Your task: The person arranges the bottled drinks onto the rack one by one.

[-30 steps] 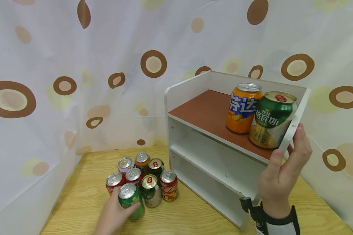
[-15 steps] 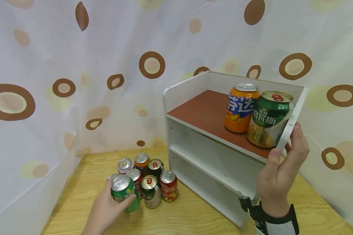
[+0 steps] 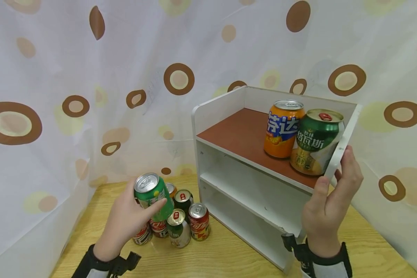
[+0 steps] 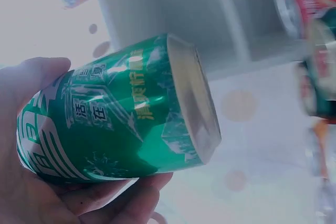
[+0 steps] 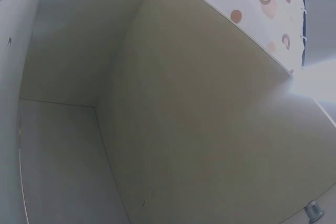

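Note:
In the head view my left hand [image 3: 125,216] grips a green soda can [image 3: 156,197], thumb across its near side, raised over a cluster of cans. The left wrist view shows that can [image 4: 115,114] tilted, with fingers wrapped about its far end. My right hand [image 3: 333,200] holds the right side panel of a small white shelf unit [image 3: 243,193], thumb in front and fingers behind. On the brown top board stand an orange soda can [image 3: 283,129] and a green-and-gold can [image 3: 316,143], side by side. The right wrist view has only the shelf's inner panels [image 5: 184,108].
Below the lifted can, several cans stand on the wooden table [image 3: 229,262]: a red one [image 3: 199,222], a green-and-white one [image 3: 178,229], a dark green one [image 3: 183,199] and others partly hidden. A patterned curtain [image 3: 142,58] hangs behind.
My left hand has raised the green soda can off the table, up over the cans behind it. My right hand keeps its hold on the shelf's side panel.

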`<state>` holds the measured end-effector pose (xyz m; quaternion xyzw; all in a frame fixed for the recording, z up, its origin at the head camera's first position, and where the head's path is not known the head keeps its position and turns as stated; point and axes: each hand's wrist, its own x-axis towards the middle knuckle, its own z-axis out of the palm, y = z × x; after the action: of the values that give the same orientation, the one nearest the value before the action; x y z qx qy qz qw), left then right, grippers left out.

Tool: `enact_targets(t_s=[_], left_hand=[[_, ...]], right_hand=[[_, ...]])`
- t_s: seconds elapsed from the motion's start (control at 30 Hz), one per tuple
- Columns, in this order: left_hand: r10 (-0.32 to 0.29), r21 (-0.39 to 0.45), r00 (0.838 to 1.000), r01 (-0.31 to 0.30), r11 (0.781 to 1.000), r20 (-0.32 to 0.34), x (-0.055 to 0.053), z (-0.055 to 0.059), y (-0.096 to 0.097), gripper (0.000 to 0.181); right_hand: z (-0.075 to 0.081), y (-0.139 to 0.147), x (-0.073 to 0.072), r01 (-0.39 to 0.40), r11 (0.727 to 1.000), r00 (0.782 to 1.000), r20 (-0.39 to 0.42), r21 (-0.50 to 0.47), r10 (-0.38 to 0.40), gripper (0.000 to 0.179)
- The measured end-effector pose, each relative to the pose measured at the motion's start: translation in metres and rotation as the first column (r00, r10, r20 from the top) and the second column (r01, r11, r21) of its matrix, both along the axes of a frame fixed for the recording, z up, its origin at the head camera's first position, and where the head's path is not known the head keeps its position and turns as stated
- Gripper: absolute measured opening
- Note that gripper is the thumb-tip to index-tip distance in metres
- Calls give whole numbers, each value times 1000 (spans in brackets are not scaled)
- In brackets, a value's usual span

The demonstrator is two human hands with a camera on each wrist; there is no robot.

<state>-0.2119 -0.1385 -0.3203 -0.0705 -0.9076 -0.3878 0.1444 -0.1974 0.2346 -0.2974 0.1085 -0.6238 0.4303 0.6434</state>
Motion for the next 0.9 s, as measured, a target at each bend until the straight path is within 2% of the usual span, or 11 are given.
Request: enact_targets(t_s=[0.17, 0.3, 0.5, 0.67, 0.9], left_hand=[[-41, 29, 999, 41, 999, -15, -12, 27, 8, 72], [-75, 66, 997, 77, 995, -32, -22, 41, 11, 71], [-109, 50, 990, 114, 992, -85, -37, 59, 19, 70], [-119, 40, 985, 125, 991, -122, -48, 68, 27, 69], [-160, 85, 976, 173, 981, -145, -61, 83, 43, 68]], right_hand=[[-1, 1, 0, 1, 1000, 1000, 6, 4, -1, 48], [-1, 1, 0, 7, 1000, 1000, 2, 6, -7, 48], [-2, 1, 0, 5, 1000, 1000, 3, 9, -5, 49], [-4, 2, 0, 1, 1000, 1000, 10, 21, -1, 50], [-3, 2, 0, 2, 1000, 1000, -5, 23, -1, 50]])
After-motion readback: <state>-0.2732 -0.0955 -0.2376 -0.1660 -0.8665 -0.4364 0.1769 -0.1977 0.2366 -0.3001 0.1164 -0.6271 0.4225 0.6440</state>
